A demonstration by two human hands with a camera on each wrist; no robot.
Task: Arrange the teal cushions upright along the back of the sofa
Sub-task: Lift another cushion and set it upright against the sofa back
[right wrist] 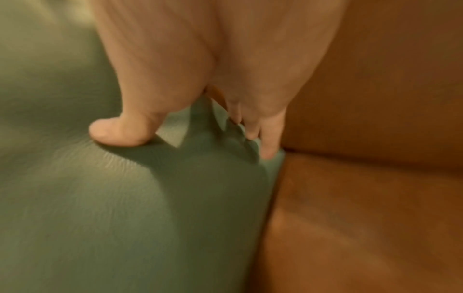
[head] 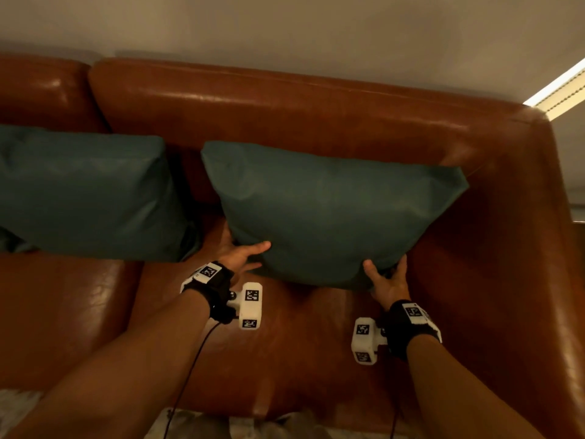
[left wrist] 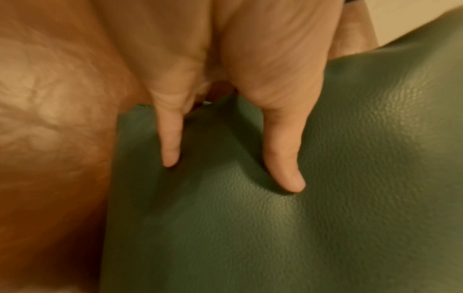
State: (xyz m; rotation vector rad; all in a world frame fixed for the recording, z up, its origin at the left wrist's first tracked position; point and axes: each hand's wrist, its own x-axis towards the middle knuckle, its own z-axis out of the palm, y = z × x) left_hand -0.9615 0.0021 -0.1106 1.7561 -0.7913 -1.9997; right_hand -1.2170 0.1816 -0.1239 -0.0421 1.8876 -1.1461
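I hold the right teal cushion [head: 332, 210] by its two lower corners, and it leans against the backrest [head: 285, 122] of the brown sofa [head: 493, 280], close to the armrest at 3 o'clock. My left hand [head: 242, 253] pinches the corner at 7 o'clock, thumb on the front face and the other fingers behind. My right hand [head: 387, 280] pinches the corner at 5 o'clock the same way, and the cover bunches there under my fingers [right wrist: 268, 146]. The second teal cushion [head: 88, 191] already stands against the back at 9 o'clock. To do this step well, I think I should push the lower edge back into the seat crease, keep both corners level, and let go of both sides together, so that the cushion does not tip forward.
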